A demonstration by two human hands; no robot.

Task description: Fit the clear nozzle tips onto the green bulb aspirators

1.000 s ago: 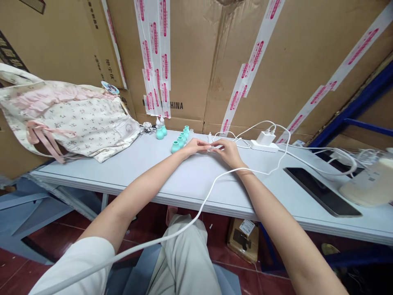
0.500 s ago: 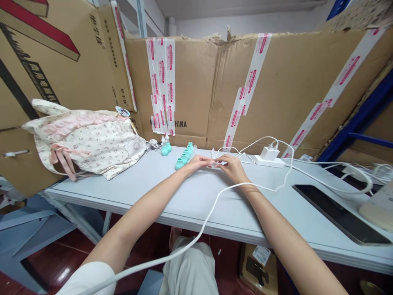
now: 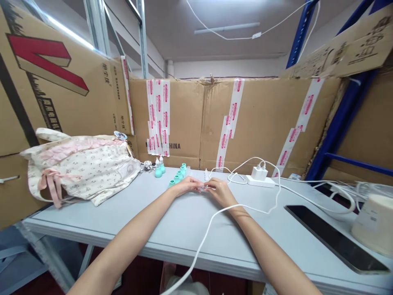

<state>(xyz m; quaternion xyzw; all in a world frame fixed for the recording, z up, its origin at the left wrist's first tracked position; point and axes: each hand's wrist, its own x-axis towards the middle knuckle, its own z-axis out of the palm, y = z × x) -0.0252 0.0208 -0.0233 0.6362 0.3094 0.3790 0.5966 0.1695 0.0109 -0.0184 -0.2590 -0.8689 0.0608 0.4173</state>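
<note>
My left hand (image 3: 186, 186) and my right hand (image 3: 219, 191) meet at the middle of the grey table (image 3: 129, 217), fingertips pinched together on a small clear part (image 3: 203, 188) that I cannot make out well. Just behind my left hand stands a row of small teal bulb-shaped pieces (image 3: 178, 177), and two teal bottles with white tips (image 3: 159, 169) stand further left. A white cable (image 3: 211, 221) runs across my right wrist toward me.
A floral fabric bag with pink ribbons (image 3: 80, 166) lies at the left. A white charger block (image 3: 259, 176) with cables sits at the back right, a dark tablet (image 3: 331, 237) and a cream device (image 3: 373, 223) at the right. Taped cardboard walls (image 3: 260, 123) surround the table.
The camera has tilted up, so the ceiling and shelving show now and my lap has dropped out of view. Both hands stay pinched together at the same spot.
</note>
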